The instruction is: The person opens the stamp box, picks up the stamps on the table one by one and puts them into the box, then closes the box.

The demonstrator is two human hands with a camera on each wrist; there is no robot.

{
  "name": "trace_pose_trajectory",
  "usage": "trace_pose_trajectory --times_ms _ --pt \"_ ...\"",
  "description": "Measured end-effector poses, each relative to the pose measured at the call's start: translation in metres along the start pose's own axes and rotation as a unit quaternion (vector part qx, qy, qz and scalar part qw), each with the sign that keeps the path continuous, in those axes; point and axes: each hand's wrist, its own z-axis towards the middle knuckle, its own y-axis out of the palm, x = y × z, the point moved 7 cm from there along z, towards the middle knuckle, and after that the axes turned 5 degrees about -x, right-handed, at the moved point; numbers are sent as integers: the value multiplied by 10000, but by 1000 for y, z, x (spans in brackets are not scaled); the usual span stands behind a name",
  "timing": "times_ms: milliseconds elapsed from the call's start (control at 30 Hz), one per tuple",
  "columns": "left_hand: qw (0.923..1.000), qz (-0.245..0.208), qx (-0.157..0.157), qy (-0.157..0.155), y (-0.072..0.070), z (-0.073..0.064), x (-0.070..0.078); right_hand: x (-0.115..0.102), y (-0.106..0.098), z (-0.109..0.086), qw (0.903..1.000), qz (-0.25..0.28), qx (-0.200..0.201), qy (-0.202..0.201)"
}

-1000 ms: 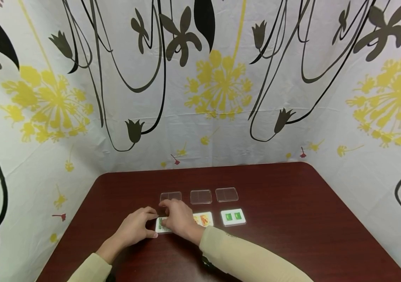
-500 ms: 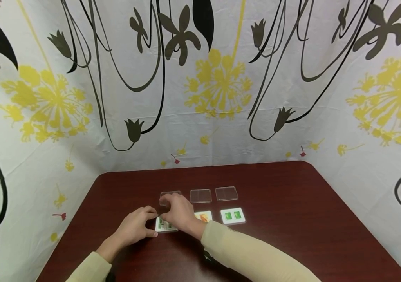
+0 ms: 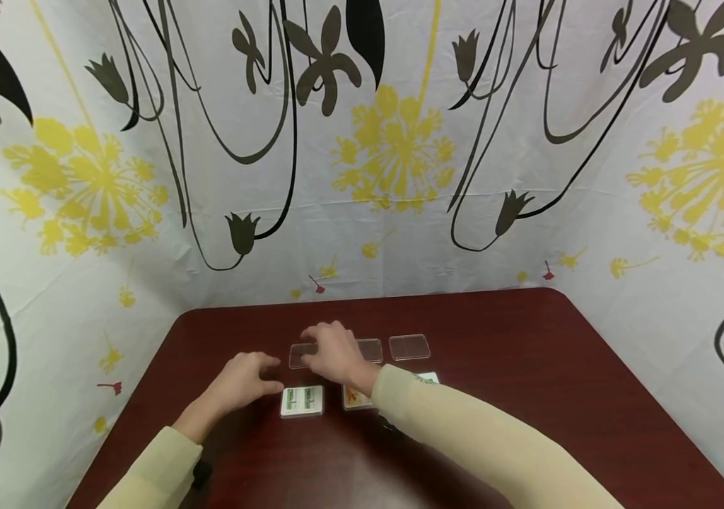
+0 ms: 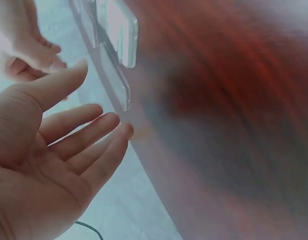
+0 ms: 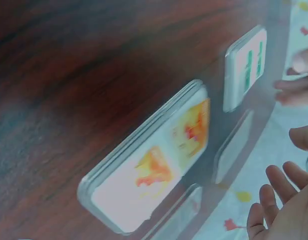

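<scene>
A white case with green printing [image 3: 302, 401] lies flat on the table, a little right of my left hand [image 3: 241, 382]. That hand's fingers are spread and hold nothing, the thumb tip near the case's upper left corner. My right hand [image 3: 334, 355] hovers over the clear plastic lid [image 3: 298, 355] behind this case, its loosely bent fingers free of any object in the right wrist view. Beside the green-printed case lies a case with orange pictures [image 5: 154, 170], partly covered by my right wrist in the head view. A third case [image 3: 430, 377] is mostly hidden behind the right sleeve.
Two more clear lids, a middle one [image 3: 371, 350] and a right one [image 3: 409, 347], lie in a row behind the cases. The dark red table [image 3: 495, 332] ends at a patterned cloth [image 3: 387, 240] hanging behind it.
My right hand has left the green-printed case and moved forward over the left lid. My left hand has drawn slightly back from the case's left edge, its fingers now off it.
</scene>
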Motion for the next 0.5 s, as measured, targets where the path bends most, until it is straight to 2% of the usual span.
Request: trace_pose_trajectory --times_ms 100,233,367,500 --pt "9998 -114 168 -81 -4 11 1 11 8 4 9993 -311 -225 50" --pt "9996 -132 210 -103 -1 27 2 25 17 7 9948 -864 -528 -64" --pt "9998 -6 207 -11 4 41 1 37 19 9 9917 -1032 -769 -71" --pt "9998 156 72 85 10 49 1 46 22 10 9892 -1052 -1020 -2"
